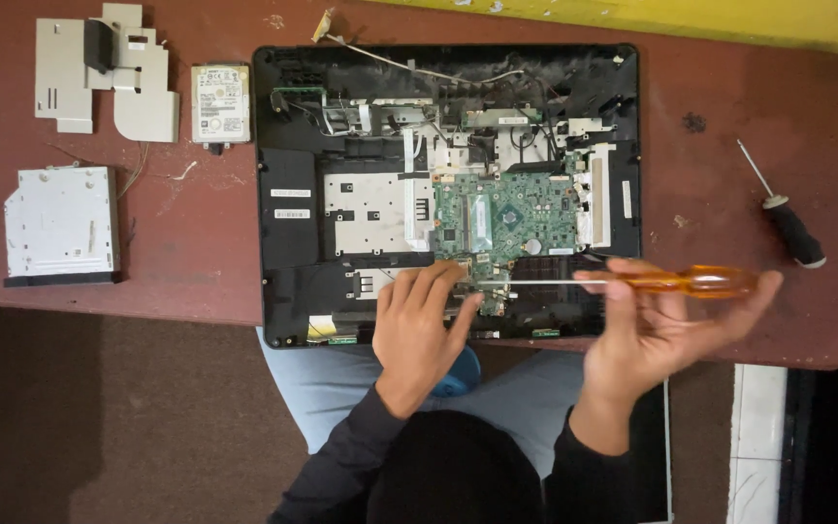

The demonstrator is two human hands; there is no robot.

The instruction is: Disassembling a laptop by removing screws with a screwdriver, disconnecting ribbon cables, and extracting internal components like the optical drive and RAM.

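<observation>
An opened laptop (288, 194) is laid flat at the middle of the red tabletop (729, 126), its near edge flush with the tabletop's near edge. The green board (501, 218) is exposed inside it. The left hand (419, 325) is pressed onto the laptop's near part, fingers spread and bent, nothing gripped; what lies beneath the fingertips is covered by them. An orange-handled screwdriver (681, 281) is clasped in the right hand (657, 335), held level, its thin shaft pointed left toward the board's near edge. The tip is lost behind the left fingers, so contact with a screw cannot be made out.

At the far left corner a grey metal bracket (138, 92) is seen, with a hard drive (220, 104) just beside it. Nearer the left edge an optical drive (60, 225) is set. Toward the right edge a black-handled screwdriver (788, 228) is left lying. Both forearms are cut short by dark sleeves, and the tabletop's near right corner is partly masked by the right hand.
</observation>
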